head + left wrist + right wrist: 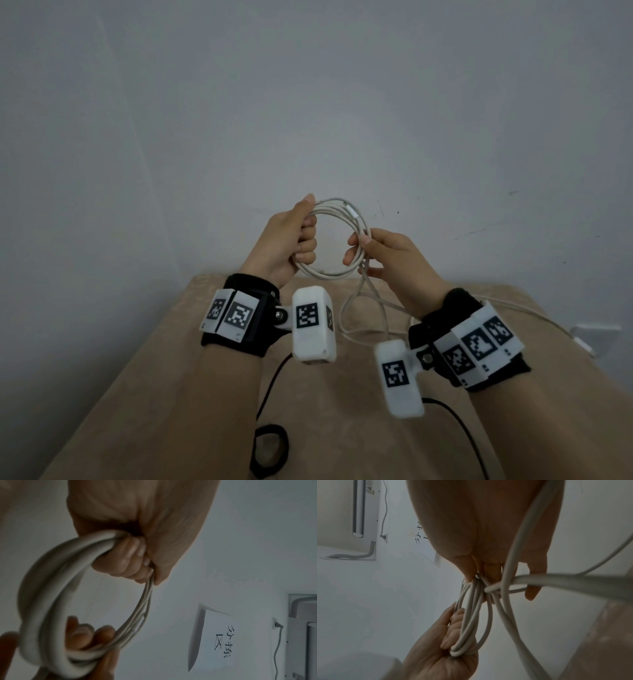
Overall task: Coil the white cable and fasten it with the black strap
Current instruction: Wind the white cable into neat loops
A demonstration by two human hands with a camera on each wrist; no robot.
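While the left hand grips the white cable coil and the right hand pinches its opposite side, coiling is mid-way; slack trails onto the table. Next: wind remainder, then fetch black strap.

- The black strap is cut off by the bottom edge of the head view.
- The white cable goes behind the right wrist.

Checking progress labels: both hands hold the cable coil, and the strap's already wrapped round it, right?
Not the strap. In the head view the black strap lies loose on the table, apart from the coil. The left hand and right hand do hold the cable coil.
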